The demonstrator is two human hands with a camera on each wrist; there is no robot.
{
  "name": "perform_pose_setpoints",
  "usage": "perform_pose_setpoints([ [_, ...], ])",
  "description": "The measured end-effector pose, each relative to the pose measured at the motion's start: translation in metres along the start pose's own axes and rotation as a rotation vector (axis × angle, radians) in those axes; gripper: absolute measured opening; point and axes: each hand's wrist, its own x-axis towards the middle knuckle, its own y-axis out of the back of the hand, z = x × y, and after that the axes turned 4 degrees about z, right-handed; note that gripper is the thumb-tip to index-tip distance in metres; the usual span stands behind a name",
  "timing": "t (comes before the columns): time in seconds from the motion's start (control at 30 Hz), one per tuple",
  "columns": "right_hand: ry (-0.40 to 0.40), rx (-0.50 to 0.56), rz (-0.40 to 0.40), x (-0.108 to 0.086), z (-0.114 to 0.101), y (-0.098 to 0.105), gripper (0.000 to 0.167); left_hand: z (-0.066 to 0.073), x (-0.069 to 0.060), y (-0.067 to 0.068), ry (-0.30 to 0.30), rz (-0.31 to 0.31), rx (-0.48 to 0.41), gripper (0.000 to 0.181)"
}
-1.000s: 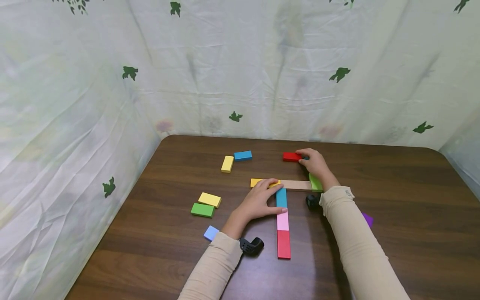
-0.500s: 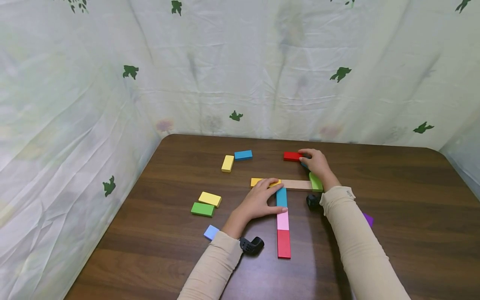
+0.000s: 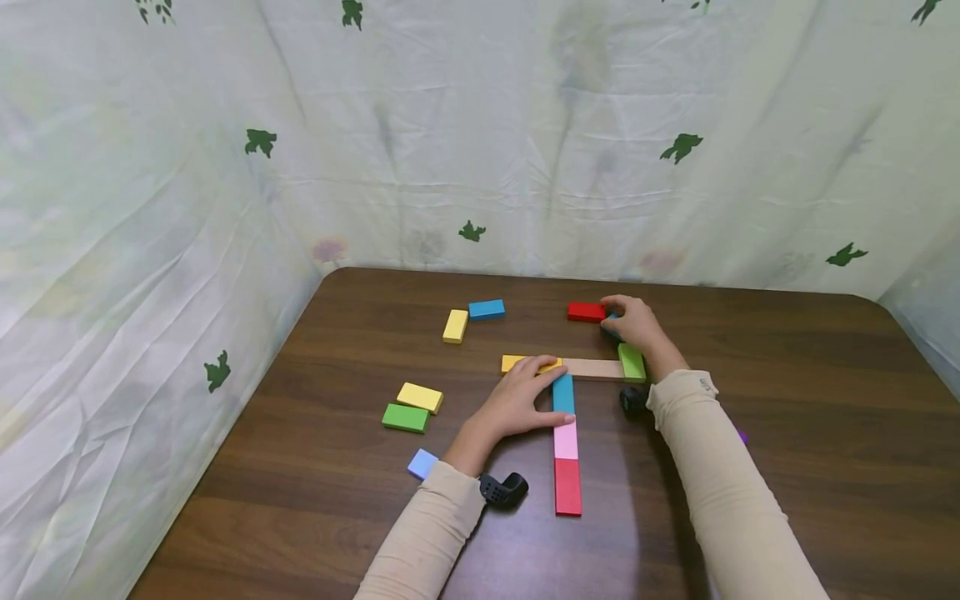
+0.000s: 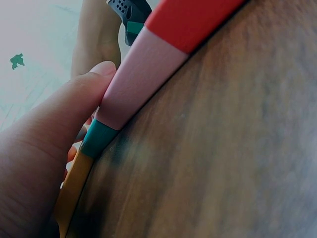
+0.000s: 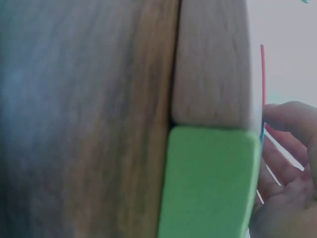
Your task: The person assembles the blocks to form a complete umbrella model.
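Observation:
In the head view my left hand (image 3: 513, 404) rests spread over a row of wooden blocks. Its fingers lie on the orange-yellow block (image 3: 512, 363), and the thumb touches the pink block (image 4: 143, 74). Between them is a teal block (image 3: 562, 393); a red block (image 3: 567, 487) ends the row nearest me. A tan block (image 3: 592, 368) and a light green block (image 5: 210, 183) run rightward from the yellow one. Farther back, my right hand (image 3: 637, 325) pinches a blue block (image 3: 611, 328), mostly hidden by its fingers, at the right end of another red block (image 3: 585, 312).
At the back left lie a blue block (image 3: 487, 309) and a yellow block (image 3: 455, 326). Left of my left hand are a yellow block (image 3: 420, 397), a green block (image 3: 406, 417) and a light blue block (image 3: 422, 464). A purple block (image 3: 742, 437) shows beside the right sleeve.
My right hand has shifted slightly right, showing more of the light green block. The right sleeve covers more of the purple block. My left hand stays in place.

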Motion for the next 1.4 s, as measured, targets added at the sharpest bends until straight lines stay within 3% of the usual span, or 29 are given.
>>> perform_pose_setpoints([
  [0.63, 0.074, -0.024, 0.063, 0.003, 0.008, -0.004, 0.042, 0.000, 0.000, 0.000, 0.003, -0.002, 0.011, 0.076],
  [1.03, 0.011, -0.003, 0.096, 0.000, 0.000, -0.009, 0.037, 0.000, 0.000, 0.000, 0.007, -0.007, 0.012, 0.076],
  [1.4, 0.012, 0.009, 0.111, 0.001, 0.001, -0.010, 0.036, 0.000, 0.000, 0.000, 0.009, -0.012, 0.008, 0.076],
])
